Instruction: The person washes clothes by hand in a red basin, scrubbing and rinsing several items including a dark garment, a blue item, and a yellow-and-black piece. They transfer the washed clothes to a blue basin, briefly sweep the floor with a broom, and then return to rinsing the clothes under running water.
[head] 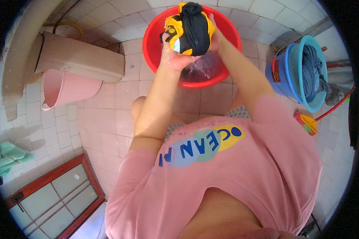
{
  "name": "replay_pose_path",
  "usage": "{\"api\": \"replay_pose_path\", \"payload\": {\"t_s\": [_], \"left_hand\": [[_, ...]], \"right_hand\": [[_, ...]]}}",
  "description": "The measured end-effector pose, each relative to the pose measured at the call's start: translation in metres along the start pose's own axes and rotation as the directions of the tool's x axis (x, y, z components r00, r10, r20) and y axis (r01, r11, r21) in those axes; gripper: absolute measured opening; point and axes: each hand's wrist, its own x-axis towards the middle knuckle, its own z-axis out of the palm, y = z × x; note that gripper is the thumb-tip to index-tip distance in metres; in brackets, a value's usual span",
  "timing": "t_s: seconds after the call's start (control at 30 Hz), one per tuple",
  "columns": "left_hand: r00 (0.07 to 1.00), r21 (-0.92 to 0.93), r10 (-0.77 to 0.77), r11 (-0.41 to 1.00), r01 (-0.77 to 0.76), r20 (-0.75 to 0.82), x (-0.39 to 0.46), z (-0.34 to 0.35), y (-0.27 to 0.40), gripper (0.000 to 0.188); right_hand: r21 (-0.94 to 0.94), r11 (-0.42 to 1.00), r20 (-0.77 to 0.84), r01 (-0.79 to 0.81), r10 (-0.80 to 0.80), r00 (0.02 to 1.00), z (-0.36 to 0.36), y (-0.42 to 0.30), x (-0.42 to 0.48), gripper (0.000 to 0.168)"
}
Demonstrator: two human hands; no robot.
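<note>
Both my hands grip a wet, bunched-up garment (194, 33), black with yellow parts and a small light patch. It is held up above a red plastic basin (152, 52) on the floor. My left hand (175, 56) supports its near left side, with the thumb up along the cloth. On the right side is my right hand (216, 37), its fingers partly hidden behind the fabric. Water (202, 68) splashes below the garment in the basin, where the contents look dark.
A blue bucket (282, 73) at right bears a light-blue basin (306, 103) with grey-blue cloth (311, 70). Left stand a pink tub (74, 88) and a beige pedestal (80, 56). A red-framed door (91, 176) is lower left; a green towel (10, 155) hangs on the wall.
</note>
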Motion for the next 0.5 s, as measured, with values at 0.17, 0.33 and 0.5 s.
{"api": "replay_pose_path", "payload": {"t_s": [0.17,0.33,0.5], "left_hand": [[0.969,0.017,0.071,0.997,-0.077,0.235,-0.002,0.034,-0.035,0.086],[0.978,-0.440,-0.149,0.876,0.201,0.149,-0.020,-0.005,-0.033,0.080],[0.948,0.510,-0.076,0.828,0.233,-0.309,-0.032,-0.019,-0.013,0.052]], "right_hand": [[0.443,0.758,0.012,0.478,-0.538,0.843,0.044,0.051,-0.016,0.055],[0.174,0.972,0.271,0.158,-0.202,0.941,0.040,0.008,-0.007,0.047],[-0.163,0.951,-0.024,-0.265,0.264,0.964,0.072,-0.018,-0.011,0.031]]}}
